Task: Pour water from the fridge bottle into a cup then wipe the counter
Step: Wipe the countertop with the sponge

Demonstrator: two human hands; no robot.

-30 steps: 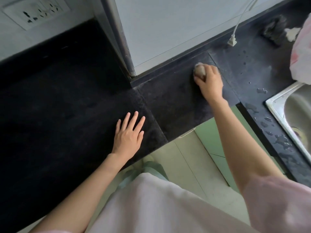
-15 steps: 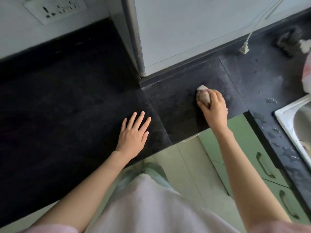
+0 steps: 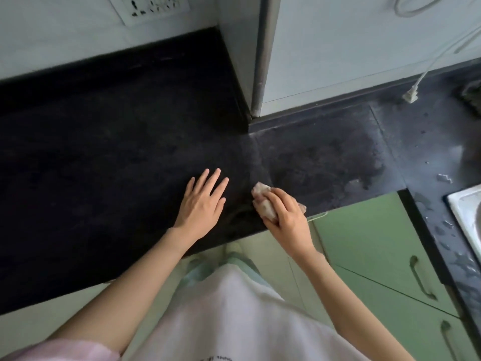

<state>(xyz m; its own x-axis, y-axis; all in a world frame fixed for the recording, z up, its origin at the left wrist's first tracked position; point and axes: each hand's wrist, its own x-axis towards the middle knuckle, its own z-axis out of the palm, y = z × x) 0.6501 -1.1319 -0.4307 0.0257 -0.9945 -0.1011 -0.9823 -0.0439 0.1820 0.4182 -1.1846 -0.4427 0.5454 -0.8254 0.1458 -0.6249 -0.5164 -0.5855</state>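
Note:
The black stone counter [image 3: 109,157] fills the left and middle of the view. My right hand [image 3: 285,213] presses a crumpled pale cloth [image 3: 263,198] onto the counter near its front edge. Damp smears show on the slab to the right of the cloth. My left hand [image 3: 201,203] rests flat on the counter just left of the cloth, fingers spread, holding nothing. No bottle or cup is in view.
A white appliance side [image 3: 338,48] stands on the counter at the back. A white plug and cord [image 3: 411,96] lie at the right. Water drops [image 3: 443,178] dot the counter beside the steel sink corner [image 3: 466,212]. Green cabinet doors [image 3: 377,246] are below. A wall socket [image 3: 148,6] sits at top left.
My right hand has dragged the cloth from the back of the counter toward the front edge and leftward, close to my left hand. The left hand has stayed flat in place.

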